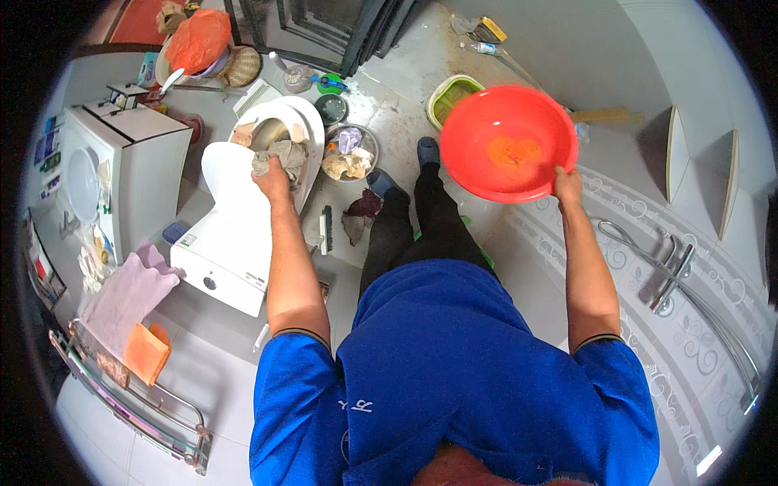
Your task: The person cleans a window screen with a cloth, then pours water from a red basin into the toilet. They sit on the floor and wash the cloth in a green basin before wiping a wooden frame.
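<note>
My left hand (273,181) grips a crumpled grey-beige cloth (285,159) over the near part of the seat of a white toilet (234,212), whose lid stands off the bowl. Out to the right, my right hand (568,185) clasps the rim of a red plastic basin (509,143), held tilted above the floor. An orange patch shows on the basin's bottom; whether it is a print or contents, I cannot tell. A metal bowl (372,146) with crumpled paper and a lilac piece stands beside the toilet.
A green-and-white litter tray (439,97) sits behind the basin. A brush (326,229) and dark cloth (362,217) lie near my feet. Left are a white vanity cabinet (155,176) and a towel rack (197,419); right, a shower mixer (673,278). Folding door frames (349,36) stand ahead.
</note>
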{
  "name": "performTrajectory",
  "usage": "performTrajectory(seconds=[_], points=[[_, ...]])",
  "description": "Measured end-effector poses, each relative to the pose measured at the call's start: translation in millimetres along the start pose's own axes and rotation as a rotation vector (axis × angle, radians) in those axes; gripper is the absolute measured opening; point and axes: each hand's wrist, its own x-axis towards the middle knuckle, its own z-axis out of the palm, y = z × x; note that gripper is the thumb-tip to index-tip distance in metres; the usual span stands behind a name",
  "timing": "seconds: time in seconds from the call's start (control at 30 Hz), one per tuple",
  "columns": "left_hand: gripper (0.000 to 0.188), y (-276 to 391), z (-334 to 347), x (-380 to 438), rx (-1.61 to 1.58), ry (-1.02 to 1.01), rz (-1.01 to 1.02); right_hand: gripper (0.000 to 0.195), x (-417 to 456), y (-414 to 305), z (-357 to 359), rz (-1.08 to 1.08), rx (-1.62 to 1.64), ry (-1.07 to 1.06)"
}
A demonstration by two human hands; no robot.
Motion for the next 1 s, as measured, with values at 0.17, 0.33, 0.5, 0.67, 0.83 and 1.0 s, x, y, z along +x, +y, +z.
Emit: performTrajectory(seconds=[0.17,0.33,0.5,0.67,0.83,1.0], points=[[0.048,18.8,5.1,-8.3,0.068,-0.067,-0.013,0.03,-5.8,28.5,-40.4,0.377,0.266,-0.033],[0.051,36.9,10.3,-47.8,0.15,-0.149,-0.027,0.031,10.4,78.8,-67.5,0.484,0.201,-0.029],[0.049,50.6,25.5,-91.3,0.163,-0.194,-0.087,0.035,39.2,133.9,-84.7,0.541,0.134,-0.017],[0.044,47.9,33.0,-82.2,0.261,-0.265,0.01,0.034,59.4,162.0,-102.2,0.527,0.238,-0.071],[0.039,51.2,51.3,-53.3,0.332,-0.426,0.012,0.03,78.6,198.5,-115.8,0.6,0.13,-0.12],[0.028,62.7,104.9,-63.1,0.378,-0.579,0.024,0.029,49.2,190.3,-113.5,0.704,0.413,-0.027]])
